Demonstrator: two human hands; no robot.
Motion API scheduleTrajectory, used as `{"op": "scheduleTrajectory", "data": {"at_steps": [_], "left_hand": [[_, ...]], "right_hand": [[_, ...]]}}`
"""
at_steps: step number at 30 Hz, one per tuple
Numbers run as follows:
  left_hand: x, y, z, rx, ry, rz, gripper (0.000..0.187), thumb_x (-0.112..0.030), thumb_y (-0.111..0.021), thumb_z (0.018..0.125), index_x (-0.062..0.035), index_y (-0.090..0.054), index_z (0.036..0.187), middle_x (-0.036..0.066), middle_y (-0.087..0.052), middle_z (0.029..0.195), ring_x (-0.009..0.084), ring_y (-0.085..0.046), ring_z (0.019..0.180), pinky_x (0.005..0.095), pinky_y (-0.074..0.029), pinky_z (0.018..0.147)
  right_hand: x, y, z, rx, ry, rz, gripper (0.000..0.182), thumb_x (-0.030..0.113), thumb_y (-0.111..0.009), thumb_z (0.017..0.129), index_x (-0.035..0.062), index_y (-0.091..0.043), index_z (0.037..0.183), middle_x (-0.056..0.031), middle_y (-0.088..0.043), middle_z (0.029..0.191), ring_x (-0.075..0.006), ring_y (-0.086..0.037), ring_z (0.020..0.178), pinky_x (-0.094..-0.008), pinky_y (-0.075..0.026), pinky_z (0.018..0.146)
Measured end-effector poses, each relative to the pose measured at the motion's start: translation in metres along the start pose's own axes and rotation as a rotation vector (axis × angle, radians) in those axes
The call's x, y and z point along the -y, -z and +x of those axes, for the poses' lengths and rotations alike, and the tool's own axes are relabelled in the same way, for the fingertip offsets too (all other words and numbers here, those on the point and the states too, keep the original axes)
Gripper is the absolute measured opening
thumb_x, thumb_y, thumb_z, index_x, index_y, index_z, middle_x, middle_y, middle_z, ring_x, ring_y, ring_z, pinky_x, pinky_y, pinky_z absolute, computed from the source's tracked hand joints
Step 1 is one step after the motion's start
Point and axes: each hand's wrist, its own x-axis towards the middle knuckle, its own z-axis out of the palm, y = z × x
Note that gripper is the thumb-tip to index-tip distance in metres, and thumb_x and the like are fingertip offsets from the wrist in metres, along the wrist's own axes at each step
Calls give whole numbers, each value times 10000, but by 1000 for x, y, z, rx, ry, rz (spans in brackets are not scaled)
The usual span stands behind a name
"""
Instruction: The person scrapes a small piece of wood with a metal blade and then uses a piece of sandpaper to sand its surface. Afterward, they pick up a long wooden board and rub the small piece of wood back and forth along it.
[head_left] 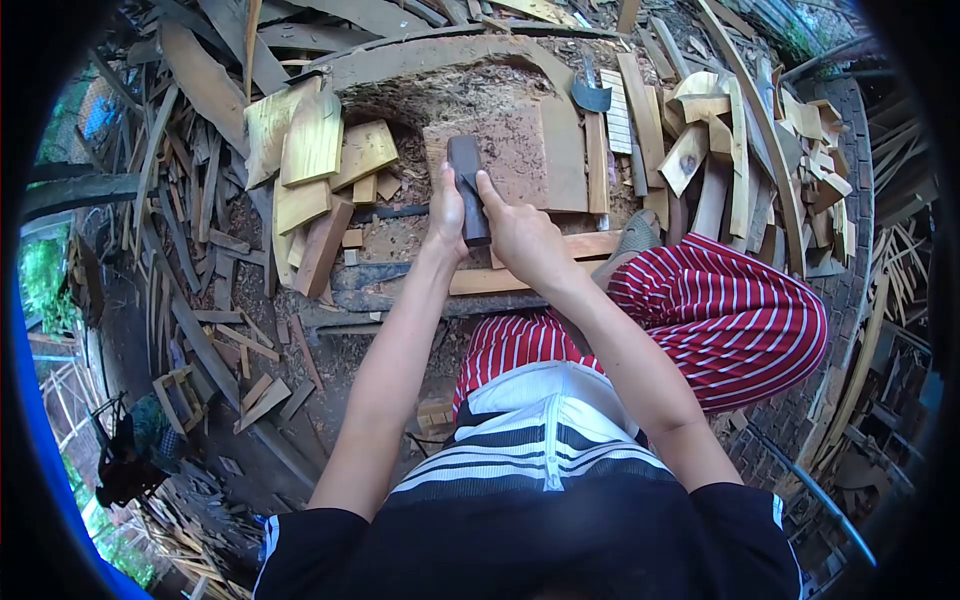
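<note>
A dark brown oblong wooden block point(464, 160) with a slot near its middle is held between my hands, over a flat worn board point(510, 150). My left hand point(449, 212) is closed along the block's left side, thumb upright, its other fingers mostly hidden underneath. From the right, my right hand point(525, 240) grips the block with curled fingers, and one finger presses near the slot. An adze point(592, 97) with a curved dark blade lies to the right of the board.
Pale yellow wood blocks point(312, 145) are stacked left of the board, with more offcuts point(690, 155) piled right. A light wooden strip point(490, 281) crosses in front of me. My bent knee point(770, 320) is close on the right. Scrap planks point(190, 75) surround the spot.
</note>
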Motion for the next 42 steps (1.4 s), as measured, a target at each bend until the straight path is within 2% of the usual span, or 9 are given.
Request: {"op": "scheduleTrajectory", "data": {"at_steps": [9, 13, 17, 18, 20, 29, 35, 37, 42], "left_hand": [[11, 8, 11, 37, -163, 26, 473, -464, -281, 1020, -83, -508, 1186, 78, -630, 961, 175, -649, 854, 340, -560, 745], [16, 9, 10, 4, -272, 186, 373, -371, -242, 1043, -140, -403, 1286, 88, -594, 1064, 181, -635, 902, 357, -560, 773], [4, -2, 7, 81, -219, 9, 413, -317, -234, 1047, -197, -250, 1442, 83, -543, 1147, 186, -595, 940, 367, -531, 846], [5, -1, 6, 48, -224, 76, 422, -315, -230, 1046, -201, -228, 1453, 85, -533, 1171, 190, -591, 970, 368, -527, 862], [12, 5, 7, 10, -261, 224, 436, -324, -204, 1047, -212, -196, 1468, 94, -509, 1227, 200, -584, 1026, 368, -522, 892], [-1, -10, -13, -2, -107, 150, 432, -340, -148, 1047, -223, -243, 1452, 101, -504, 1240, 202, -582, 1041, 371, -527, 893], [-1, -9, 3, 75, -231, 68, 456, -362, -186, 1042, -169, -221, 1454, 118, -485, 1253, 224, -548, 1115, 380, -490, 952], [8, 1, 6, 41, -226, 155, 423, -333, -176, 1046, -204, -263, 1439, 90, -536, 1147, 188, -591, 983, 370, -532, 867], [16, 1, 11, 47, -237, 122, 428, -346, -182, 1047, -205, -259, 1444, 94, -512, 1192, 189, -576, 1021, 371, -527, 869]], "right_hand": [[-15, -17, 21, -101, 48, -24, 544, 68, -467, 848, 17, -377, 1382, -300, -635, 775, -445, -649, 706, -539, -513, 631], [-13, -13, 18, -84, 8, -4, 537, 74, -473, 847, 11, -384, 1374, -297, -636, 773, -447, -648, 706, -536, -515, 636], [-24, -28, 22, -195, 90, 7, 568, 61, -489, 830, 57, -385, 1389, -281, -646, 791, -437, -655, 723, -519, -526, 630], [-1, -3, 1, -31, -15, -100, 582, 66, -500, 826, 87, -391, 1398, -277, -647, 816, -431, -659, 723, -513, -531, 617], [-2, -7, -7, -42, -3, -100, 584, 68, -498, 828, 98, -390, 1402, -278, -645, 813, -432, -659, 720, -515, -530, 612], [-4, -11, -17, -40, 16, -189, 547, 105, -485, 846, 92, -421, 1389, -243, -654, 781, -388, -672, 661, -465, -554, 575], [-3, -5, 9, -51, -54, -126, 564, 105, -487, 845, 76, -391, 1400, -239, -649, 771, -388, -674, 701, -483, -552, 616], [4, -5, -17, -25, -24, -154, 575, 81, -464, 852, 130, -377, 1419, -236, -651, 780, -414, -659, 703, -507, -535, 613], [-5, -10, -1, -122, -34, -123, 609, 75, -503, 824, 125, -378, 1418, -229, -647, 789, -397, -667, 704, -489, -543, 610]]}}
